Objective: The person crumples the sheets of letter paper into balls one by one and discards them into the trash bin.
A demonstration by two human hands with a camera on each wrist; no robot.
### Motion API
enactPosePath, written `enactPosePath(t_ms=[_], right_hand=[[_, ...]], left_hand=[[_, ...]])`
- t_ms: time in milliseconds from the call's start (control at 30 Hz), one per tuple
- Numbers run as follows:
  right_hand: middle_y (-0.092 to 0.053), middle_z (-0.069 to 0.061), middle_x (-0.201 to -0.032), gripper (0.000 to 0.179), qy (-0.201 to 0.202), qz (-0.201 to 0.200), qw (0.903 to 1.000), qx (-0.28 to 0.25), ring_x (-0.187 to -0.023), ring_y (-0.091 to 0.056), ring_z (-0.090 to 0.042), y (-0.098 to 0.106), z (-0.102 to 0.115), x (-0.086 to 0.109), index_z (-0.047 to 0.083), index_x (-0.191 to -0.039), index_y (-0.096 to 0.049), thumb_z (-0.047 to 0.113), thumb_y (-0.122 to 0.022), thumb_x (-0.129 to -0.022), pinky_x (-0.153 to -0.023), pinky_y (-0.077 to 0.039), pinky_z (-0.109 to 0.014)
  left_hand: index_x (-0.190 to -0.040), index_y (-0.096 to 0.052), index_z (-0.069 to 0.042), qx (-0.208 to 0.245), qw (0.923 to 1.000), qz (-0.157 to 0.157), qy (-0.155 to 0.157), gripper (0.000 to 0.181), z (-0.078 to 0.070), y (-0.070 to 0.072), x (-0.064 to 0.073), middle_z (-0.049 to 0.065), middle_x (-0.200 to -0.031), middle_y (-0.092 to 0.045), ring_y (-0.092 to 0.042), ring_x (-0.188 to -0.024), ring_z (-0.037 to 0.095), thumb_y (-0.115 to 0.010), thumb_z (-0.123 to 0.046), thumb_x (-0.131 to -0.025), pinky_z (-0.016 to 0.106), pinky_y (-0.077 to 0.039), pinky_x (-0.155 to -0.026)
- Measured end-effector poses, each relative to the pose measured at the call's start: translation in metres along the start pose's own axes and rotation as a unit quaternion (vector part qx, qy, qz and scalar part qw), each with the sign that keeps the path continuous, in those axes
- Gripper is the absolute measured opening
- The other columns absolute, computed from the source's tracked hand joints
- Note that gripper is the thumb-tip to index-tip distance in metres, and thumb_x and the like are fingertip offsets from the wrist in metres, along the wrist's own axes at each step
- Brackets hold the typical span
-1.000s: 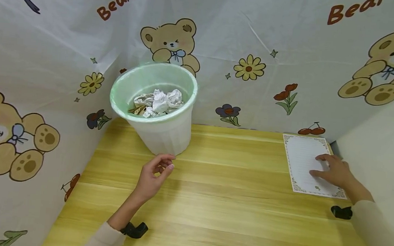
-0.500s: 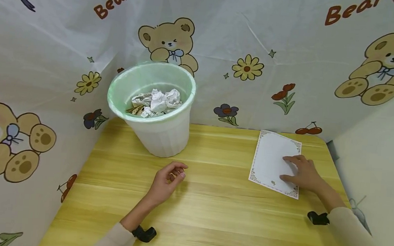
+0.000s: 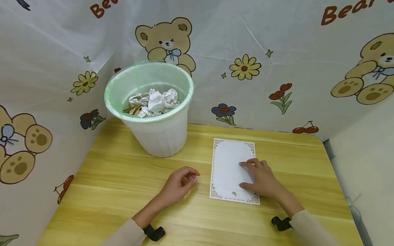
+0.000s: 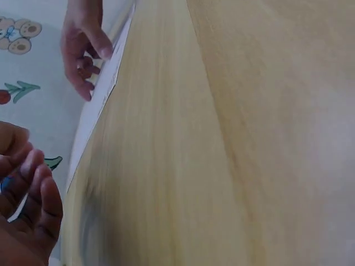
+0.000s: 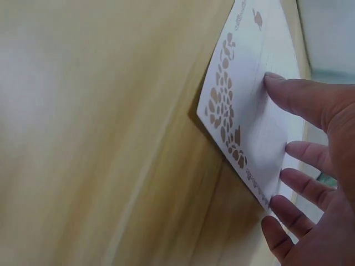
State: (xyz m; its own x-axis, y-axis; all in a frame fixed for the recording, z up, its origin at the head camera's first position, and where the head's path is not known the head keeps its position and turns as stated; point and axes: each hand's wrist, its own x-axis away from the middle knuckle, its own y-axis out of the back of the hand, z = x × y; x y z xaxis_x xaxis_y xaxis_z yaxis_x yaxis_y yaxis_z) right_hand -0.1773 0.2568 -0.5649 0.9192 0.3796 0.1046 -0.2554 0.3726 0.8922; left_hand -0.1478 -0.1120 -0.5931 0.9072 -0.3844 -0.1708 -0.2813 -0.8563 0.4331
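A sheet of lined letter paper point(image 3: 229, 168) with an ornate brown border lies flat on the wooden table, right of centre. My right hand point(image 3: 263, 180) rests its thumb and fingertips on the sheet's right side. In the right wrist view the fingers are spread, with the thumb point(image 5: 297, 97) touching the paper near its decorated corner. Left of the sheet, my left hand point(image 3: 178, 185) hovers over the table with fingers loosely bent and nothing in them. The left wrist view shows these relaxed fingers point(image 4: 47, 205) a short way from the paper.
A white bin point(image 3: 162, 135) with a pale green liner stands at the back left, holding several crumpled papers point(image 3: 156, 100). Behind the wooden table point(image 3: 209, 232) hangs a bear-print cloth point(image 3: 207, 35). A plain pale wall borders the right side.
My right hand has slid the letter paper leftward across the table from the far right to near the middle. My left hand has shifted right and slightly nearer, towards the paper.
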Motion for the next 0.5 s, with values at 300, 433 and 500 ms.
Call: enactPosePath(t_ms=[300, 433, 500], right_hand=[[-0.056, -0.012, -0.144, 0.073, 0.030, 0.011, 0.9994, 0.016, -0.122, -0.048, -0.034, -0.025, 0.048, -0.006, 0.019, -0.151, -0.060, 0.045, -0.087, -0.089, -0.099, -0.045, -0.052], [-0.055, -0.012, -0.144, 0.073, 0.037, 0.007, 0.9991, 0.019, -0.121, -0.048, -0.034, -0.026, 0.049, -0.007, 0.018, -0.151, -0.059, 0.045, -0.087, -0.089, -0.099, -0.046, -0.054], [-0.054, -0.013, -0.147, 0.074, 0.034, 0.017, 0.9993, 0.007, -0.124, -0.047, -0.034, -0.023, 0.047, -0.007, 0.019, -0.152, -0.058, 0.043, -0.088, -0.089, -0.101, -0.046, -0.053]], left_hand=[[-0.124, -0.073, -0.022, -0.182, 0.9818, 0.051, 0.013, 0.031, -0.002, -0.012, -0.021, -0.006, -0.125, -0.065, -0.050, -0.114, 0.016, -0.084, -0.029, -0.096, 0.038, -0.046, -0.101], [-0.131, -0.070, -0.023, -0.231, 0.9686, 0.091, 0.010, 0.045, -0.003, -0.011, -0.031, -0.003, -0.137, -0.059, -0.045, -0.118, 0.018, -0.088, -0.035, -0.092, 0.040, -0.043, -0.105], [-0.135, -0.068, -0.023, -0.244, 0.9630, 0.114, 0.014, 0.051, -0.003, -0.009, -0.034, -0.002, -0.142, -0.056, -0.044, -0.120, 0.019, -0.088, -0.037, -0.090, 0.041, -0.041, -0.106]])
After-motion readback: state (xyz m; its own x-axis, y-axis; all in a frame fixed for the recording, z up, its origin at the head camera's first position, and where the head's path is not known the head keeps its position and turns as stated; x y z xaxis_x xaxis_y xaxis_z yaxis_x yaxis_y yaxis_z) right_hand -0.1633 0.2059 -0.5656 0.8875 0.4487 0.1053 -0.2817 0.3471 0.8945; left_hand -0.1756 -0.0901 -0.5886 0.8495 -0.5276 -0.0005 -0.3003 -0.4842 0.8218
